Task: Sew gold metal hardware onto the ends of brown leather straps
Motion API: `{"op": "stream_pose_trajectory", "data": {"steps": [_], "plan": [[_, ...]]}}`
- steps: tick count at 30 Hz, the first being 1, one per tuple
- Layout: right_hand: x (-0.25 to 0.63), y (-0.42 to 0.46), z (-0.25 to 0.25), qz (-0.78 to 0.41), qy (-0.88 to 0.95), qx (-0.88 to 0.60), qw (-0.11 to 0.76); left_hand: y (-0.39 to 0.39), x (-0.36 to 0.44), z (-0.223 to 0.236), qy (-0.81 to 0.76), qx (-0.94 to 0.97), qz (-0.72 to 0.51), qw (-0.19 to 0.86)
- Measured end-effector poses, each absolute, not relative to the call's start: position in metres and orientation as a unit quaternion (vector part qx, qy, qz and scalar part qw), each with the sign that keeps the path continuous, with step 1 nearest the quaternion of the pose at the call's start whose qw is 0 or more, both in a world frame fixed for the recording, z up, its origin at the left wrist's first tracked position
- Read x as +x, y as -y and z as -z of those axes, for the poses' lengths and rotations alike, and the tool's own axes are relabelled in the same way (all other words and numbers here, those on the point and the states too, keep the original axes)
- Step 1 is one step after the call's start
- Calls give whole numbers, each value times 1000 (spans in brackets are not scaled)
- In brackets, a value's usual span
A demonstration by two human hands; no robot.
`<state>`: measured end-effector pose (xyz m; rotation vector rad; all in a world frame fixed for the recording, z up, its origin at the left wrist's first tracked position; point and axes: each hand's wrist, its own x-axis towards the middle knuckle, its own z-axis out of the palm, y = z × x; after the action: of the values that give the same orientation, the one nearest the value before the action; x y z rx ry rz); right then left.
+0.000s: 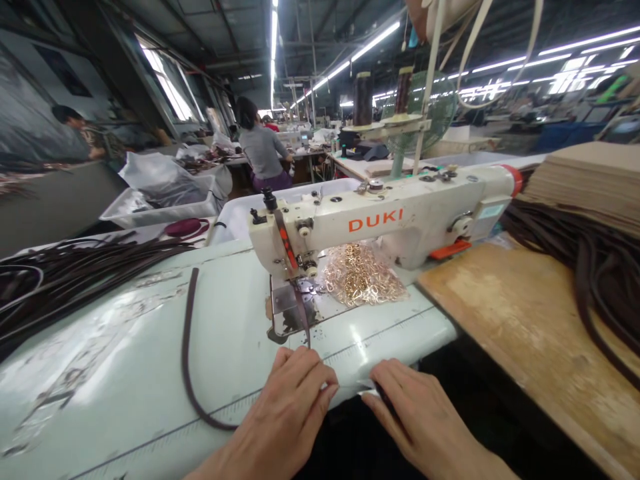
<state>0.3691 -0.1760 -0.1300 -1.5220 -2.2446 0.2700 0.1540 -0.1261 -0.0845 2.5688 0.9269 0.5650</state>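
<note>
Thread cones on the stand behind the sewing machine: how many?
2: the wider cone on the left, the narrower cone right of it, nearer the pole. None seems hidden.

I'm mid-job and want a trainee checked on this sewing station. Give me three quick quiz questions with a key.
1. Where is the clear bag of gold-coloured metal pieces?
A) On the wooden board
B) Below the lettering on the sewing machine
C) On the stack of tan sheets

2. True or false: the left hand is nearer than the right hand to the dark strap running out from the needle area.

3. Fill in the blank: the orange lettering on the machine reads ____.

Key: 1. B; 2. true; 3. DUKI
</note>
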Motion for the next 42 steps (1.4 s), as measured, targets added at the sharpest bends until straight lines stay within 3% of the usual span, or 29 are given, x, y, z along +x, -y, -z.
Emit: {"op": "stream_pose_trajectory", "data": {"steps": [5,11,14,18,26,42], "plan": [[362,172,130,-104,807,-557,166,122,152,82,-336,901,-204,183],[363,176,99,-345,799,-467,153,72,137,87,-428,874,-190,126],[370,165,84,-387,792,-445,159,35,125,94,-481,853,-195,56],[372,122,70,-277,821,-464,181,2,116,106,-521,825,-217,-1],[355,11,71,-63,891,-438,99,-10,121,121,-512,815,-253,-101],[343,-46,117,-56,872,-462,153,-3,120,122,-480,794,-266,-262]]}}
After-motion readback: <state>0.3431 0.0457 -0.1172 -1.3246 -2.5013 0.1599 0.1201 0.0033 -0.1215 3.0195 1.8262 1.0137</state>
